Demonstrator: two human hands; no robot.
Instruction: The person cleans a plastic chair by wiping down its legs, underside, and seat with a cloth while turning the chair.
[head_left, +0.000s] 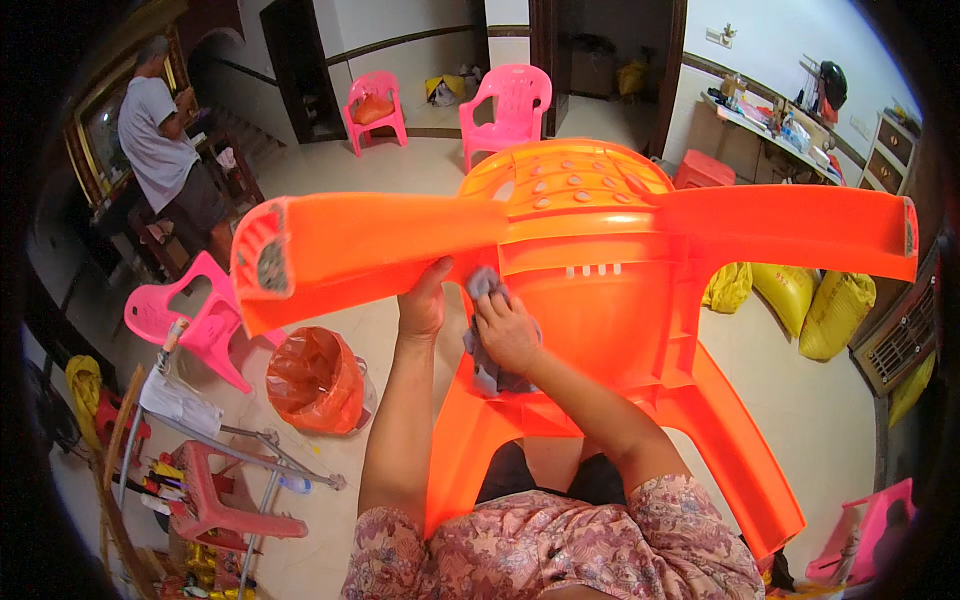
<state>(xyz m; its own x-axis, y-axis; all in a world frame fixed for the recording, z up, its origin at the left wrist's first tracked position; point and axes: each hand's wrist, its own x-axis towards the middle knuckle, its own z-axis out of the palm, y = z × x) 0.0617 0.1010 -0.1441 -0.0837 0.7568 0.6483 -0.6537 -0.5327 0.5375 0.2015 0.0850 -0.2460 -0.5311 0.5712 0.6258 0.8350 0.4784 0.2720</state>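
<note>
An orange plastic chair (600, 315) is turned over in front of me, its legs spread to both sides and towards me. My left hand (426, 300) grips the far left leg near where it joins the seat, thumb up on its side. Bunched under my right hand (508, 330) is a grey cloth (487, 367), pressed against the chair's underside beside that leg. The feet of the two far legs show grey, dirty-looking ends.
A lined bin (319, 382) stands at left, near a pink chair (214, 322) and a metal frame (240, 442). Pink chairs (510, 101) stand farther back. A person (161, 135) stands at far left. Yellow sacks (836, 315) lie at right; a pink object (862, 532) is lower right.
</note>
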